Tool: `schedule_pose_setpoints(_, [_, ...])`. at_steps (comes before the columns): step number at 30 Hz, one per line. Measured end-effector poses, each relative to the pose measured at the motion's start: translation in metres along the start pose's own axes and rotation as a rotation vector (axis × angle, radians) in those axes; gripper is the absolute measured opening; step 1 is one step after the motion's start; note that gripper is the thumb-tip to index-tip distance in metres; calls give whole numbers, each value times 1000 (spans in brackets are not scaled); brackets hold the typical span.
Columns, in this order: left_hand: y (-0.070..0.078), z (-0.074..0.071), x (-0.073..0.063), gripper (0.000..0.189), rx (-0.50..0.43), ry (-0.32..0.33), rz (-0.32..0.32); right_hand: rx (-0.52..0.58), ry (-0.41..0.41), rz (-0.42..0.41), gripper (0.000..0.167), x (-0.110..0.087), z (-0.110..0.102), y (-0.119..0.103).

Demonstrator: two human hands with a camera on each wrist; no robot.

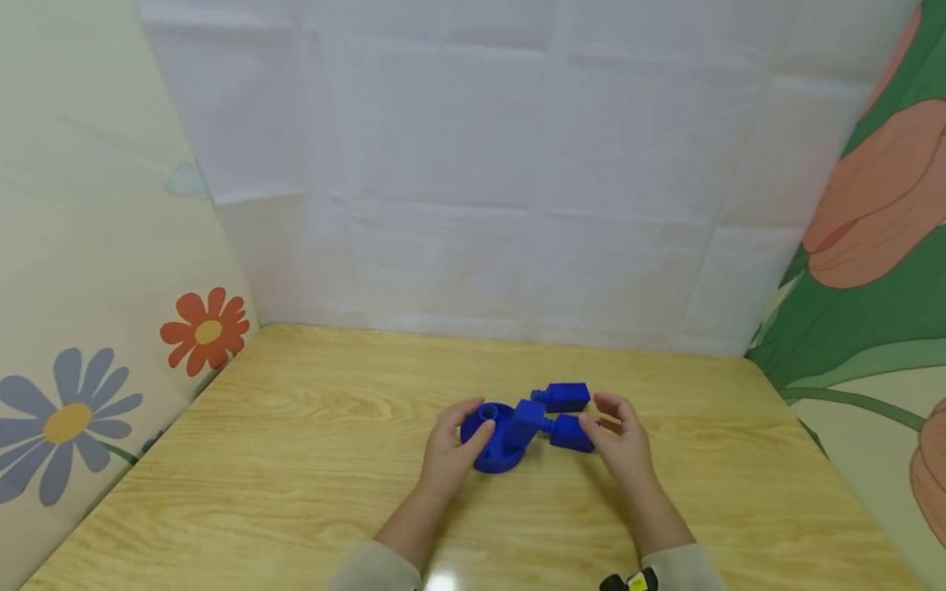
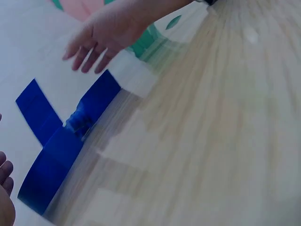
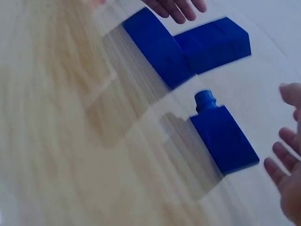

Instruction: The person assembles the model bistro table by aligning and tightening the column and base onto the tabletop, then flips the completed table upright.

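Note:
A blue round base (image 1: 497, 464) with a raised ring (image 1: 489, 412) lies on the table. A blue rectangular block (image 1: 526, 423) rises from it at a slant. My left hand (image 1: 452, 447) is at the base's left side, thumb over the top; in the right wrist view its loose fingers hang near the base (image 3: 157, 49). Right of the base lie two blue bottle-shaped blocks with narrow necks, a farther block (image 1: 567, 397) and a nearer block (image 1: 572, 433). My right hand (image 1: 624, 439) is beside them, its fingers spread and apart from the bottle-shaped block (image 3: 223, 139) in the right wrist view.
The pieces lie on a wood-grain table (image 1: 296, 460). Behind it hangs a creased white cloth (image 1: 502, 180). Flower-patterned walls (image 1: 89, 246) stand at both sides.

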State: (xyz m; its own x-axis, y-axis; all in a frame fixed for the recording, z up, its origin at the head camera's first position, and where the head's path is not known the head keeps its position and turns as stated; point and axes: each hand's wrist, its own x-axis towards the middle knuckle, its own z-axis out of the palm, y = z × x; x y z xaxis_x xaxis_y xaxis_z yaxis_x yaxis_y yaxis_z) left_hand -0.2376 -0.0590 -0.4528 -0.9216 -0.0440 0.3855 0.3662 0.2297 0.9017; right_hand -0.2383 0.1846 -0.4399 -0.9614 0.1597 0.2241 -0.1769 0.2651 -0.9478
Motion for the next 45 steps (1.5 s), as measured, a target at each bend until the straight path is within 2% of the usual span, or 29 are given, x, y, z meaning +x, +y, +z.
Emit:
schedule_pose_setpoints(6, [12, 24, 2, 58, 0, -110, -67, -171, -164, 91, 60, 4, -13, 18])
schedule_pose_setpoints(10, [18, 39, 3, 72, 47, -152, -117, -224, -216, 119, 66, 4, -13, 24])
schedule_pose_setpoints(15, [21, 52, 6, 69, 38, -104, -134, -236, -223, 103, 65, 5, -13, 25])
schedule_pose_setpoints(18, [21, 53, 7, 63, 19, -72, -146, -236, -227, 101, 64, 6, -11, 24])
schedule_pose_setpoints(21, [20, 51, 7, 56, 5, -69, -155, -246, -227, 109, 62, 6, -11, 24])
schedule_pose_setpoints(27, [14, 36, 7, 50, -40, -138, -163, -283, -217, 130, 60, 6, -13, 26])
schedule_pose_setpoints(36, [8, 6, 8, 35, -100, -250, -103, -350, -210, 143, 57, 4, -14, 24])
schedule_pose_setpoints(45, [4, -9, 9, 37, -208, -300, -122, -374, -213, 138, 52, 3, -13, 22])
